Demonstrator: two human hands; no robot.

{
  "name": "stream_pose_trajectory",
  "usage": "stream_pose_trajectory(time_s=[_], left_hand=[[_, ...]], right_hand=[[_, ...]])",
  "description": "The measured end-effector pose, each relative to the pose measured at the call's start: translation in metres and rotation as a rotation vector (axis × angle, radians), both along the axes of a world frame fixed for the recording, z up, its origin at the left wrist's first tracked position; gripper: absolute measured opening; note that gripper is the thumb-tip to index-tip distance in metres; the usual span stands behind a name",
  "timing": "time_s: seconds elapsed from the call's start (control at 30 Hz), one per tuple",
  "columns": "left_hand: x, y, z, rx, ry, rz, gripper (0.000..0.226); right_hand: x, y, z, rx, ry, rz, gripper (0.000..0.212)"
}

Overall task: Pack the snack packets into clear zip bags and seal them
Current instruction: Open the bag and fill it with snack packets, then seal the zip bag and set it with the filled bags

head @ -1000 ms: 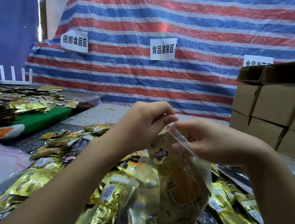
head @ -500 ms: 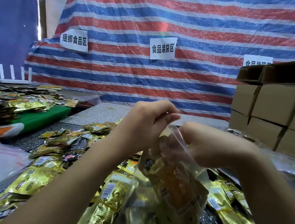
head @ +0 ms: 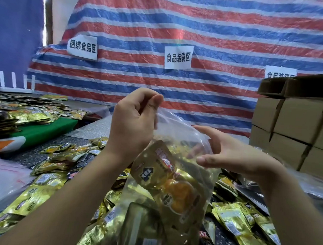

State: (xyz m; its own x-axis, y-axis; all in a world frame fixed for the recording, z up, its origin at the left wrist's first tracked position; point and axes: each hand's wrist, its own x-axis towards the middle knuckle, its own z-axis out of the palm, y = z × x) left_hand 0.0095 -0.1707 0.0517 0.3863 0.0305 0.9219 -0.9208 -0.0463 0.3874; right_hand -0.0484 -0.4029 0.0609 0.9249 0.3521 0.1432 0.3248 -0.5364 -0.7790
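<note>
Far to the left, loose gold snack packets [head: 43, 180] lie heaped on the dark speckled surface [head: 31, 154], so anything that slips out of the bag would land among identical packets and be hard to tell apart. The left hand [head: 133, 124] is raised above the heap, thumb and forefinger pinching the top left corner of the clear zip bag [head: 174, 180], which hangs in the air between the two forearms with several gold packets inside it. One packet [head: 155, 168] sits high and tilted, its top edge near the mouth; if it stays that way it would probably block the zip track and leave the seal gaping. All the weight seems to hang from that single pinch, so thin film could slide free. The right hand [head: 227, 153] holds the bag's right side, thumb in front and fingers seen through the plastic, apparently inside or behind the mouth; which cannot be told. Pressing the strip closed unevenly from there risks a half-sealed bag.
</note>
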Motion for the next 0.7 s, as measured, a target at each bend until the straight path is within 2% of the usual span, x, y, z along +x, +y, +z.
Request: stream_pose_trajectory(time_s=[0.17, 0.27, 0.4, 0.5, 0.53, 0.6, 0.7], left_hand=[[0.002, 0.005, 0.003, -0.135, -0.020, 0.054, 0.014], [0.004, 0.009, 0.004, -0.196, -0.035, 0.106, 0.011], [0.006, 0.009, 0.006, -0.279, -0.058, 0.119, 0.012], [0.009, 0.011, 0.007, -0.314, -0.039, 0.104, 0.014], [0.011, 0.012, 0.007, -0.311, -0.016, 0.096, 0.015], [0.015, 0.014, 0.006, -0.295, 0.086, 0.063, 0.019], [0.020, 0.011, 0.004, -0.303, 0.431, -0.130, 0.044]], right_hand=[[0.009, -0.008, -0.011, 0.184, 0.116, 0.090, 0.110], [0.010, -0.006, -0.018, 0.138, 0.259, 0.181, 0.109], [0.016, 0.013, -0.031, 0.003, 0.264, 0.282, 0.080], [0.023, 0.020, -0.039, 0.057, 0.166, 0.200, 0.040], [0.024, 0.019, -0.040, 0.087, 0.132, 0.167, 0.033], [0.025, 0.014, -0.042, 0.155, 0.085, 0.103, 0.032], [0.029, 0.007, -0.042, 0.268, 0.018, -0.035, 0.029]])
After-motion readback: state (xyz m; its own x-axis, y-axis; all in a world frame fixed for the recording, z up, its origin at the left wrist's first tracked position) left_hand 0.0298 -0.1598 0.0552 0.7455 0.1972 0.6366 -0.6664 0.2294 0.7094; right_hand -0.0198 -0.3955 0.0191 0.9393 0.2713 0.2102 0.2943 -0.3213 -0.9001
